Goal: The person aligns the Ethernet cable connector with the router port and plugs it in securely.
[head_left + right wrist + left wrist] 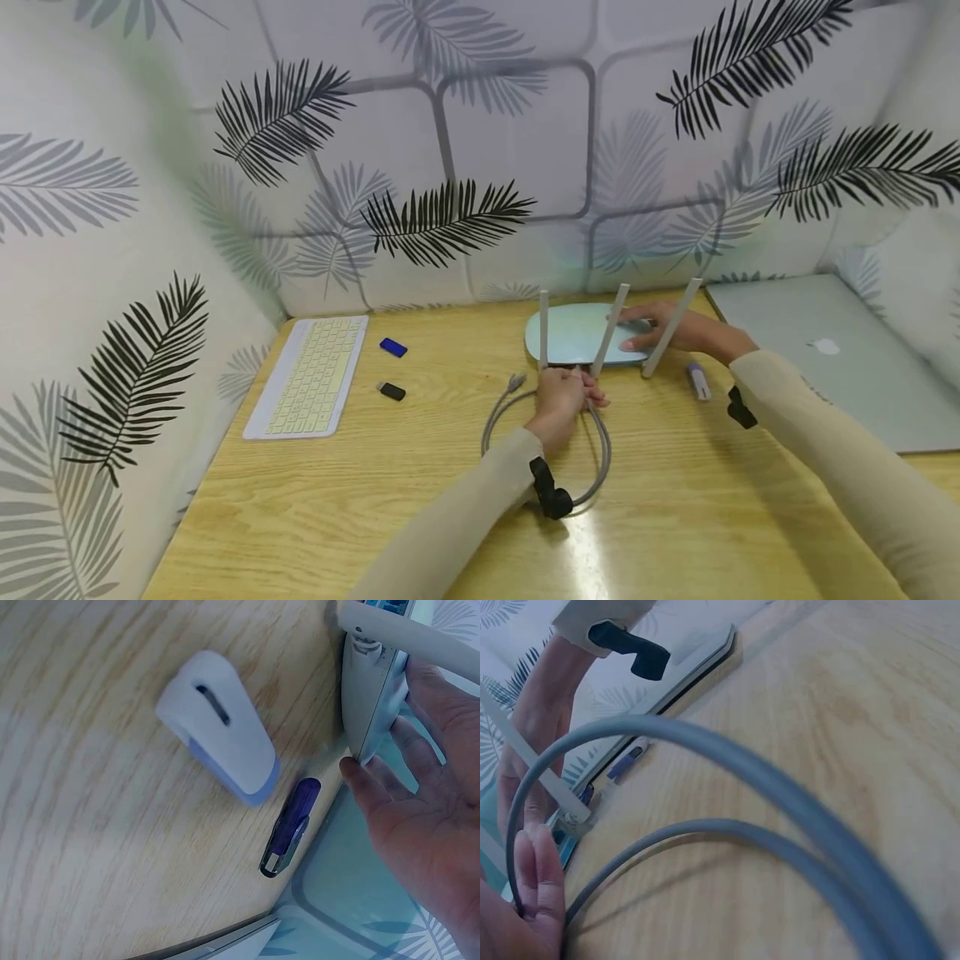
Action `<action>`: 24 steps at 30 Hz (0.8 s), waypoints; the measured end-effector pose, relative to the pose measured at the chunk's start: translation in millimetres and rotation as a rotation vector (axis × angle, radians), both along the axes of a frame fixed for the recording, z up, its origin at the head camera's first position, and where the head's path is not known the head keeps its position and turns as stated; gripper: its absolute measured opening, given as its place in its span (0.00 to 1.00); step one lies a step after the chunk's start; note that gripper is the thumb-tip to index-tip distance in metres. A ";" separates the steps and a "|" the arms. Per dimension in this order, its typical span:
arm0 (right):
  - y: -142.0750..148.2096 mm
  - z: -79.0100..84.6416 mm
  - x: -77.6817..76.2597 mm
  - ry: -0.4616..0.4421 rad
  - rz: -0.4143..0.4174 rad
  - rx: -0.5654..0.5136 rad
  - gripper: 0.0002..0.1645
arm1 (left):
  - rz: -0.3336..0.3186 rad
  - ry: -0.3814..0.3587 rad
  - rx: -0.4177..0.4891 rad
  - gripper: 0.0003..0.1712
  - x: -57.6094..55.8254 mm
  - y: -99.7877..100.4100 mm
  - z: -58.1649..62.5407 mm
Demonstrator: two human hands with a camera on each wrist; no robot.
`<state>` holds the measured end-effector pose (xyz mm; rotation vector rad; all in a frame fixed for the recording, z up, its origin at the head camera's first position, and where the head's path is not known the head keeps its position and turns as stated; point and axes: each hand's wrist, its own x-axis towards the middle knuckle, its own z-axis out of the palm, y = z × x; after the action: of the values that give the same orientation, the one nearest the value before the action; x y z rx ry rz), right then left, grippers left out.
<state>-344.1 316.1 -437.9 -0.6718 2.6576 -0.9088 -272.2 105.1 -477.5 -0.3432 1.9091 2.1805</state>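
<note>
A pale blue router (573, 327) with three upright white antennas stands at the back of the wooden table. At its near edge, my left hand (558, 404) pinches a grey network cable (606, 454); the held end is hidden behind the fingers. The cable's loop hangs below that hand, and its other plug (516, 382) lies free to the left. My right hand (675, 327) grips the router's right end, thumb and fingers spread over its top and edge. In the right wrist view, the fingertips (354, 774) meet the router's corner.
To the left lie a white keyboard (311, 383), a blue USB stick (393, 347) and a black one (392, 391). A small white and lavender device (699, 382) sits right of the router, with a purple stick (292, 825) near it. A closed silver laptop (847, 358) occupies the right side.
</note>
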 end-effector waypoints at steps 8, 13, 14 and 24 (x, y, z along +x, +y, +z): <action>6.2 -11.0 -8.9 0.003 -0.015 0.016 0.38 | -0.016 -0.029 0.002 0.14 -2.7 -1.3 7.4; 4.1 -7.6 -4.2 0.027 -0.002 0.012 0.36 | 0.007 -0.033 0.023 0.12 -3.4 1.2 5.6; 3.1 -6.2 -2.8 0.033 0.005 0.011 0.36 | 0.009 -0.036 0.025 0.12 -3.5 0.9 5.1; -0.7 0.7 2.1 0.035 0.000 0.010 0.36 | 0.043 -0.085 -0.004 0.17 -2.8 -5.7 5.7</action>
<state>-342.0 315.5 -437.2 -0.6918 2.6909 -0.8916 -275.1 99.4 -471.8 -0.4741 1.8780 2.1526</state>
